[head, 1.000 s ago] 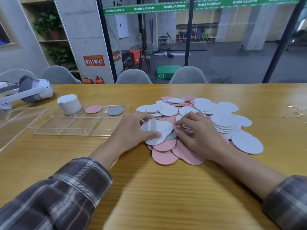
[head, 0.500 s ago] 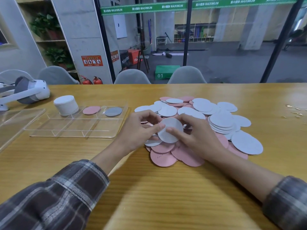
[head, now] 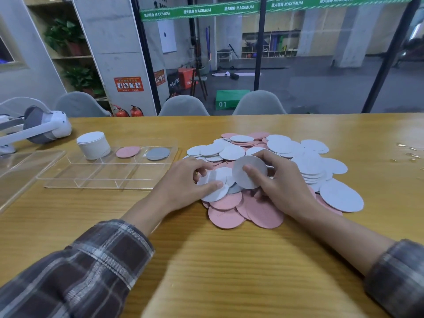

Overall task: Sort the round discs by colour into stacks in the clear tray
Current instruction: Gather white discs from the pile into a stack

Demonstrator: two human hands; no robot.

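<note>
On the table (head: 229, 260), a pile of discs (head: 307, 166) is spread right of the clear tray (head: 91, 180). Above the pile, one white disc (head: 249, 173) is pinched by the right hand (head: 282, 187), tilted nearly upright, face turned toward the camera. Flat white discs (head: 213, 195) are gripped by the left hand (head: 183, 182).

Compared to a second ago, my right hand (head: 282, 187) now has one white disc (head: 249, 173) lifted off the pile (head: 309, 161) and tipped up on edge. My left hand (head: 183, 182) is off it now, pinching the flat white discs (head: 213, 191) at the pile's near-left edge.
</note>
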